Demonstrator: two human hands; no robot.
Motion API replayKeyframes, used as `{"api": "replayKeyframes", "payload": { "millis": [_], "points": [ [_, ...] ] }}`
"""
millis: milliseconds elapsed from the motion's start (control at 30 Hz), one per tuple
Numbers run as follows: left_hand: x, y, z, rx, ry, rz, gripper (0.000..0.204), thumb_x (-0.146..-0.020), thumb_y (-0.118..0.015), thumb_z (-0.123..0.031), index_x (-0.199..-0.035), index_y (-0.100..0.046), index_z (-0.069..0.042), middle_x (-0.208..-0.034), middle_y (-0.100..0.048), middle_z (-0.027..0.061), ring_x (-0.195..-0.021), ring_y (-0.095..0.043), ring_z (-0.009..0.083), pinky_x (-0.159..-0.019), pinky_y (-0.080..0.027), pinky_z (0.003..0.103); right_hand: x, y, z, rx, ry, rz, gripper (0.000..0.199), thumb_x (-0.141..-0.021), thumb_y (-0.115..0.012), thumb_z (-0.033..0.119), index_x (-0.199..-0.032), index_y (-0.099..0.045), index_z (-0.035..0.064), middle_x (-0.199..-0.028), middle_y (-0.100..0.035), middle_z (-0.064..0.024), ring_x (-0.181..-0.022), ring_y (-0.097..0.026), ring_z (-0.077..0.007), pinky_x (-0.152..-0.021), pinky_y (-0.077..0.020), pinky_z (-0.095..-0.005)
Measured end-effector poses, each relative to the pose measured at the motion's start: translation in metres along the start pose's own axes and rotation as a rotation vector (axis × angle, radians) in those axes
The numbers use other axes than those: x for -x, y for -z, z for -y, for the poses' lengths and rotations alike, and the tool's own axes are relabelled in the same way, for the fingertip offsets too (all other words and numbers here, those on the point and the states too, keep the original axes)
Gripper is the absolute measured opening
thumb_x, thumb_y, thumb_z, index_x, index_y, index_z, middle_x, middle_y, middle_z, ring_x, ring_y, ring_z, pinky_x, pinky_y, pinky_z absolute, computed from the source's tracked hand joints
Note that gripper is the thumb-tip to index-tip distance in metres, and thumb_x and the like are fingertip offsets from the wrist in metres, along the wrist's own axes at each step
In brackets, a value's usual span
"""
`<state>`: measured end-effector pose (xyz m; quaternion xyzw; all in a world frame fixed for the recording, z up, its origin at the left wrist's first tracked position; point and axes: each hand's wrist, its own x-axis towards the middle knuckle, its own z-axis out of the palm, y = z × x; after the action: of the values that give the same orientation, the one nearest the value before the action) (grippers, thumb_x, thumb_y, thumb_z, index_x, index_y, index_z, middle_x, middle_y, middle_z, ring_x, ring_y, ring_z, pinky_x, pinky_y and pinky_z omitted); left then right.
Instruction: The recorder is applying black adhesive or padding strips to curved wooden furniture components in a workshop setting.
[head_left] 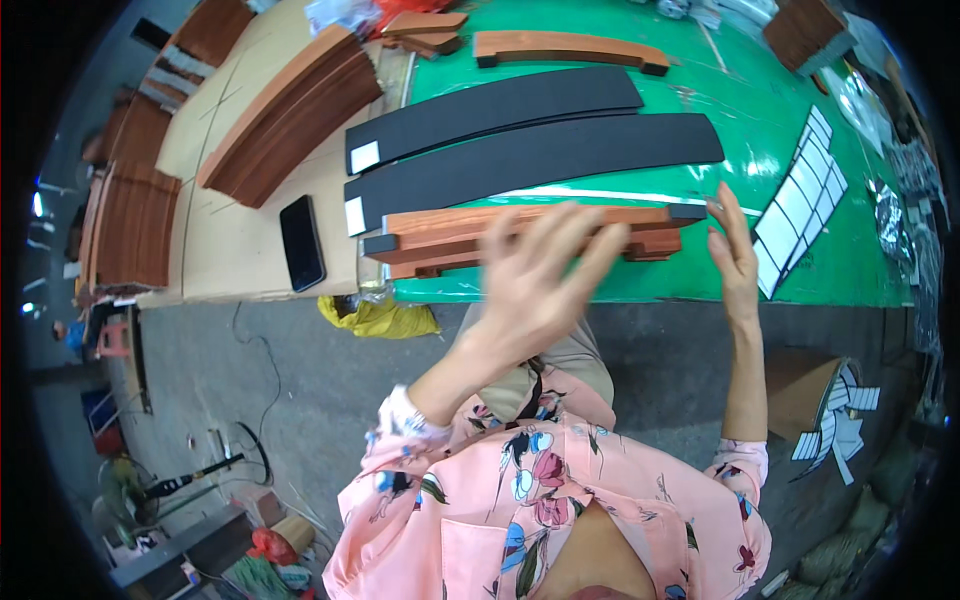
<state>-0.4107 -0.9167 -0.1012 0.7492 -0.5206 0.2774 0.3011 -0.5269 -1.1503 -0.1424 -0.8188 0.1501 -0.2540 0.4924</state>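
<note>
The curved wooden piece (530, 232) lies left-to-right along the green table (620, 290) edge; the left hand (535, 280) hovers spread above its middle, the right hand (735, 250), fingers open, touches its right end.

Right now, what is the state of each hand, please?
Left hand: open, fingers spread, blurred, over the wooden piece; contact cannot be told.
Right hand: open, holding nothing, fingertips at the piece's right end.

Pink floral blouse (560, 500) with short, white-trimmed sleeves (405, 415).
</note>
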Motion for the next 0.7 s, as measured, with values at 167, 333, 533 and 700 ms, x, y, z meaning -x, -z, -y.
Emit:
{"api": "replayKeyframes", "payload": {
  "millis": [167, 333, 533, 700],
  "points": [
    [0.07, 0.088, 0.063, -0.083, 0.817, -0.18, 0.03, -0.091, -0.047, -0.018, -0.113, -0.055, -0.001, -0.092, -0.059, 0.0096, -0.08, -0.055, 0.017, -0.067, -0.042, 0.028, -0.012, 0.015, -0.003, -0.118, -0.346, 0.038, 0.051, -0.093, -0.039, 0.041, -0.124, -0.049, 0.0016, -0.106, -0.052, -0.0072, -0.085, -0.054, -0.0141, -0.079, -0.0437, -0.0289],
    [0.094, 0.097, 0.098, 0.608, 1.183, 0.045, 0.059, -0.096, -0.028, -0.046, -0.115, -0.052, 0.005, -0.086, -0.061, 0.0093, -0.071, -0.056, 0.0122, -0.063, -0.043, 0.025, -0.032, 0.007, 0.0, -0.13, -0.499, 0.169, 0.045, -0.092, -0.044, 0.038, -0.109, -0.059, -0.0011, -0.087, -0.055, -0.0059, -0.072, -0.054, -0.0114, -0.068, -0.0462, -0.0257],
    [0.028, 0.097, 0.128, 0.598, 0.942, -0.051, 0.038, -0.093, -0.046, -0.028, -0.109, -0.056, 0.005, -0.091, -0.061, 0.0097, -0.082, -0.058, 0.0125, -0.069, -0.045, 0.024, -0.059, 0.023, 0.023, -0.232, -0.377, -0.005, 0.023, -0.089, -0.053, 0.015, -0.106, -0.061, 0.0021, -0.094, -0.061, -0.0023, -0.08, -0.056, -0.0078, -0.072, -0.0448, -0.0221],
    [-0.055, 0.014, 0.218, 0.58, 0.928, 0.096, 0.043, -0.086, -0.055, -0.011, -0.124, -0.043, 0.004, -0.096, -0.062, 0.0106, -0.086, -0.056, 0.0122, -0.071, -0.044, 0.023, -0.163, 0.016, -0.012, -0.153, -0.25, -0.12, 0.033, -0.088, -0.053, 0.016, -0.119, -0.053, 0.0029, -0.116, -0.055, -0.0079, -0.104, -0.052, -0.0145, -0.087, -0.04, -0.0265]
  ]
}}
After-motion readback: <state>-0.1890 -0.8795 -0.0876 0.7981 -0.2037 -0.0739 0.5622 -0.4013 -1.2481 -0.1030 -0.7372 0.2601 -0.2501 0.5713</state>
